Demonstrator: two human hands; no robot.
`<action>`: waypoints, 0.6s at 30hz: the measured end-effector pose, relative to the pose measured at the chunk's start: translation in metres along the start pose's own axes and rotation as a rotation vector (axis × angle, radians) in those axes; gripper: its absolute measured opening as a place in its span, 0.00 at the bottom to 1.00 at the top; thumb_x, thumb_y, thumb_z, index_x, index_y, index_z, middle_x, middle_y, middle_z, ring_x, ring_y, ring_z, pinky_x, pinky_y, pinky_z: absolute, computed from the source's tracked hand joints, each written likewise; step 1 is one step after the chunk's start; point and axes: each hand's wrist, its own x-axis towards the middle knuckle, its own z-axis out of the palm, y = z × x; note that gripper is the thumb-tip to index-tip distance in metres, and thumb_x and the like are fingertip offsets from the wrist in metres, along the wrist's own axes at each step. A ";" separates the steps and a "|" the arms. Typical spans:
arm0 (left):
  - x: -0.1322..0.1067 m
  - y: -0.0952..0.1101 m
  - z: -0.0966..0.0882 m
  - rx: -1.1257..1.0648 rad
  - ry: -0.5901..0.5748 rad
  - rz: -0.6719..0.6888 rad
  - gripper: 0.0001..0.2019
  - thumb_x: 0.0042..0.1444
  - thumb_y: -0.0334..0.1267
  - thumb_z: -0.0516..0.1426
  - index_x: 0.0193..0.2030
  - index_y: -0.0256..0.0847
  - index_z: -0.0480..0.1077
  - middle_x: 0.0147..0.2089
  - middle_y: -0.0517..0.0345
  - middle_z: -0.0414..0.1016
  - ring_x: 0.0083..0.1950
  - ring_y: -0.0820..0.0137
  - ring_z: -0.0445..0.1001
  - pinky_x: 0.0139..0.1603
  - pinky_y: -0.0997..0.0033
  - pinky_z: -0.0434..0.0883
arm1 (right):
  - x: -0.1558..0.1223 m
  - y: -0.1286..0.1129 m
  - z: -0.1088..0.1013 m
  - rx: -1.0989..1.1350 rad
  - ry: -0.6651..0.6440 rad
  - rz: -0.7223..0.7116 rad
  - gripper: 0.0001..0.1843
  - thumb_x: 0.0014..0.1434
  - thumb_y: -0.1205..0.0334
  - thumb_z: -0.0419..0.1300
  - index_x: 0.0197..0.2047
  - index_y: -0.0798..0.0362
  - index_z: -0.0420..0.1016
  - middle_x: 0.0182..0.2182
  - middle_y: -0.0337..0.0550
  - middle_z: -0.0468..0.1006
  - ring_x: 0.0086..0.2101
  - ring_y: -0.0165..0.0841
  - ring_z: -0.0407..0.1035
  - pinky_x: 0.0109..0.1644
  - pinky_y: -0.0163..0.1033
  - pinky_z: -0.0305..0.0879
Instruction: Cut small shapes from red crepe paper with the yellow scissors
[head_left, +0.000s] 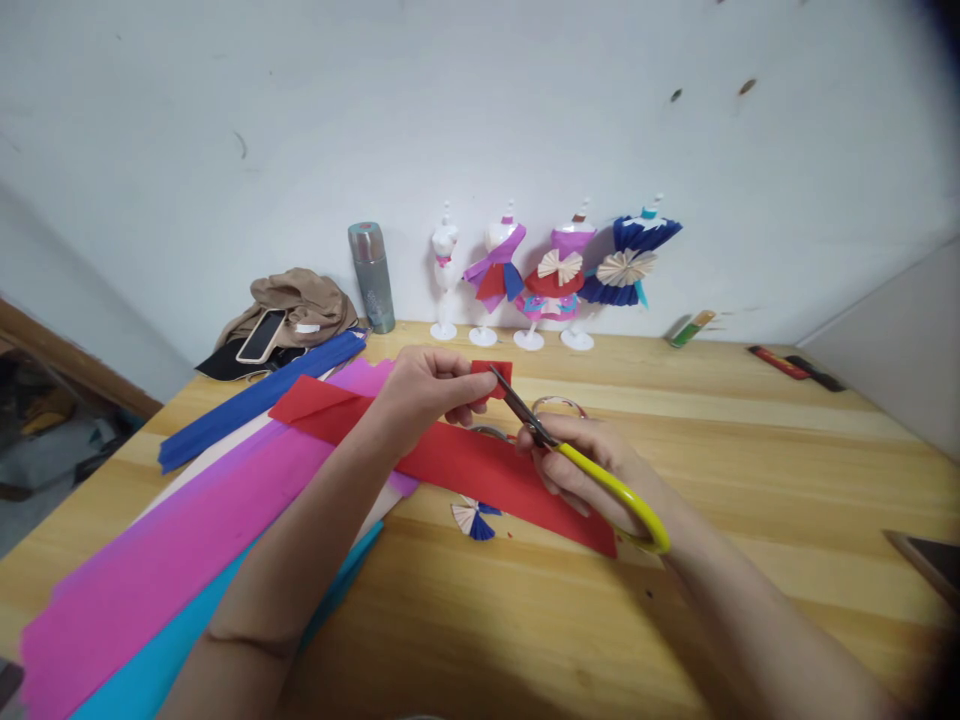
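Observation:
My left hand [424, 390] pinches a small red paper piece [495, 376] above the wooden table [750, 480]. My right hand [592, 470] grips yellow-handled scissors [570, 455], whose blades meet the edge of that red piece. Below both hands lies a long red crepe paper strip [480, 465]. A small folded paper fan [474, 518] in blue and cream rests just in front of the strip.
Pink [172, 560], blue [255, 400] and cyan [165, 670] paper sheets lie at the left. Several small mannequins [559, 275] in paper dresses stand against the wall, beside a grey flask [372, 277]. A tape roll [559, 405], glue stick [691, 328], bag with phone [289, 315] sit farther back.

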 end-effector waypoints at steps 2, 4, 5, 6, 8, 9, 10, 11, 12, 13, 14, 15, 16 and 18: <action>0.000 0.000 0.000 0.002 0.000 0.006 0.14 0.46 0.43 0.66 0.19 0.36 0.72 0.19 0.60 0.72 0.19 0.79 0.68 0.22 0.78 0.63 | 0.000 0.000 0.000 0.004 -0.004 -0.004 0.19 0.63 0.43 0.60 0.39 0.51 0.72 0.21 0.33 0.65 0.17 0.23 0.51 0.18 0.34 0.46; 0.001 0.000 0.000 0.007 0.001 0.006 0.14 0.46 0.43 0.66 0.19 0.36 0.72 0.19 0.60 0.72 0.19 0.79 0.68 0.22 0.78 0.63 | 0.000 0.000 0.000 0.000 -0.003 -0.005 0.19 0.63 0.43 0.60 0.39 0.51 0.72 0.21 0.33 0.66 0.17 0.23 0.51 0.18 0.34 0.46; 0.001 0.000 -0.001 0.008 0.002 0.006 0.14 0.46 0.42 0.66 0.19 0.36 0.72 0.19 0.60 0.72 0.19 0.79 0.68 0.22 0.78 0.63 | 0.000 0.000 0.001 -0.001 -0.002 -0.004 0.19 0.63 0.42 0.60 0.39 0.51 0.72 0.21 0.33 0.65 0.17 0.23 0.51 0.18 0.34 0.46; 0.002 0.001 -0.001 0.009 0.003 0.006 0.14 0.45 0.43 0.66 0.19 0.36 0.72 0.18 0.60 0.72 0.19 0.79 0.68 0.22 0.78 0.63 | 0.000 -0.001 0.001 0.000 0.000 -0.004 0.19 0.63 0.42 0.60 0.39 0.51 0.73 0.21 0.33 0.65 0.16 0.23 0.51 0.18 0.34 0.46; 0.002 0.001 -0.001 0.011 0.004 0.007 0.14 0.45 0.43 0.66 0.19 0.36 0.72 0.18 0.60 0.72 0.19 0.79 0.68 0.22 0.79 0.63 | 0.000 -0.001 0.001 0.006 0.002 -0.001 0.19 0.63 0.42 0.60 0.39 0.51 0.73 0.21 0.32 0.66 0.16 0.23 0.50 0.18 0.34 0.45; 0.002 0.001 -0.001 0.013 0.006 0.007 0.14 0.45 0.43 0.66 0.19 0.36 0.72 0.18 0.60 0.72 0.19 0.79 0.68 0.22 0.79 0.63 | 0.000 -0.001 0.001 0.010 0.004 0.002 0.19 0.63 0.42 0.60 0.39 0.51 0.73 0.21 0.32 0.65 0.16 0.23 0.50 0.18 0.34 0.45; 0.002 0.001 -0.001 0.014 0.006 0.006 0.14 0.45 0.43 0.66 0.19 0.36 0.72 0.18 0.60 0.72 0.19 0.79 0.68 0.22 0.79 0.63 | 0.000 -0.001 0.001 0.014 0.005 0.004 0.19 0.62 0.42 0.61 0.39 0.51 0.73 0.20 0.32 0.65 0.16 0.23 0.50 0.18 0.34 0.45; 0.002 0.000 -0.002 0.014 0.004 0.007 0.14 0.45 0.43 0.66 0.19 0.36 0.71 0.18 0.60 0.72 0.19 0.79 0.68 0.22 0.79 0.63 | 0.000 -0.001 0.001 0.018 0.006 0.007 0.19 0.62 0.42 0.61 0.39 0.51 0.73 0.20 0.32 0.65 0.16 0.23 0.50 0.18 0.34 0.45; 0.002 0.000 -0.002 0.013 -0.001 0.008 0.14 0.45 0.43 0.66 0.19 0.36 0.71 0.18 0.60 0.72 0.19 0.79 0.68 0.22 0.79 0.63 | 0.000 0.000 0.001 0.022 0.005 0.008 0.20 0.62 0.41 0.61 0.39 0.51 0.73 0.20 0.32 0.65 0.16 0.23 0.50 0.18 0.34 0.45; 0.002 0.000 -0.002 0.013 -0.007 0.008 0.14 0.45 0.43 0.66 0.19 0.36 0.72 0.18 0.60 0.72 0.19 0.79 0.68 0.22 0.79 0.63 | 0.000 0.000 0.001 0.024 0.003 0.008 0.20 0.62 0.41 0.61 0.39 0.51 0.73 0.20 0.32 0.65 0.16 0.23 0.50 0.18 0.34 0.45; 0.002 0.000 -0.002 0.012 -0.012 0.008 0.14 0.45 0.43 0.66 0.20 0.36 0.72 0.18 0.60 0.72 0.19 0.79 0.68 0.22 0.79 0.63 | 0.000 0.000 0.001 0.025 0.001 0.007 0.20 0.62 0.41 0.61 0.39 0.51 0.73 0.20 0.32 0.65 0.16 0.23 0.50 0.18 0.34 0.45; 0.002 -0.001 -0.002 0.008 -0.018 0.007 0.14 0.46 0.43 0.67 0.20 0.36 0.72 0.18 0.60 0.72 0.19 0.79 0.68 0.22 0.79 0.63 | 0.000 0.000 0.000 0.024 -0.001 0.008 0.20 0.62 0.41 0.61 0.39 0.51 0.73 0.20 0.32 0.65 0.16 0.23 0.50 0.18 0.34 0.45; 0.002 -0.001 -0.003 0.002 -0.022 0.004 0.14 0.45 0.43 0.67 0.20 0.36 0.72 0.18 0.60 0.72 0.19 0.79 0.68 0.23 0.79 0.63 | 0.001 0.001 0.000 0.022 -0.001 0.011 0.20 0.62 0.41 0.61 0.39 0.51 0.73 0.20 0.33 0.65 0.16 0.23 0.50 0.18 0.34 0.45; 0.003 -0.002 -0.002 -0.020 -0.031 -0.003 0.15 0.45 0.44 0.67 0.20 0.36 0.71 0.19 0.59 0.73 0.19 0.79 0.68 0.22 0.79 0.63 | 0.001 0.001 0.000 0.024 -0.001 0.016 0.20 0.62 0.41 0.61 0.38 0.51 0.73 0.20 0.33 0.65 0.16 0.23 0.50 0.17 0.34 0.45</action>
